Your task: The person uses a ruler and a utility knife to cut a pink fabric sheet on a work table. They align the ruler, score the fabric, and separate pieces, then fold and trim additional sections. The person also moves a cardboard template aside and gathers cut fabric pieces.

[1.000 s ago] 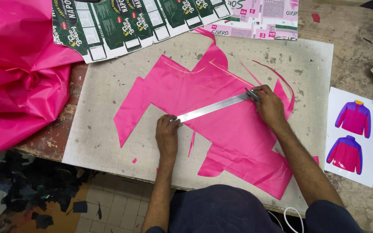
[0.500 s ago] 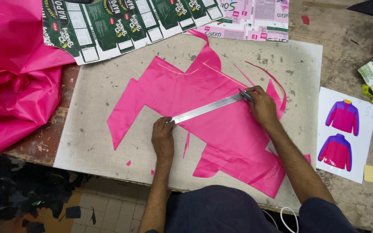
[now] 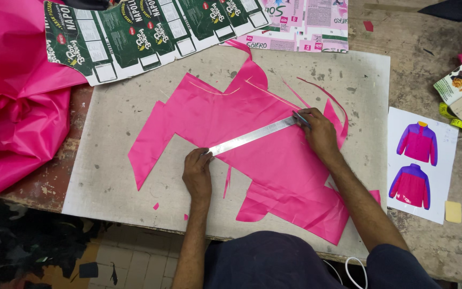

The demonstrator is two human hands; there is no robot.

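nearest the camera, the left hand (image 3: 198, 174) lies flat with its fingers pressed down on the lower end of a metal ruler (image 3: 252, 137), pinning it to the pink cut fabric piece (image 3: 252, 134). the ruler runs on a slant, up and to the right, across the middle of that fabric. at its upper end the right hand (image 3: 316, 130) is curled, fingers pinched round a slim cutting or marking tool (image 3: 299, 118) set against the ruler's edge — too small to tell which kind. the fabric piece lies spread on a grey cutting board (image 3: 113, 160) that covers the worn bench (image 3: 429, 251); small pink scraps (image 3: 156, 206) sit on the board just below the left hand. to the right, beside the board, a sheet of paper with two jacket drawings (image 3: 421, 160) lies flat. off to the left a big heap of pink fabric (image 3: 12, 107) spills over the bench edge. farthest away, flattened green printed cartons (image 3: 151, 32) and a pink-and-white printed carton sheet (image 3: 306, 24) overlap the board's top edge — touching the tip of the cut piece.
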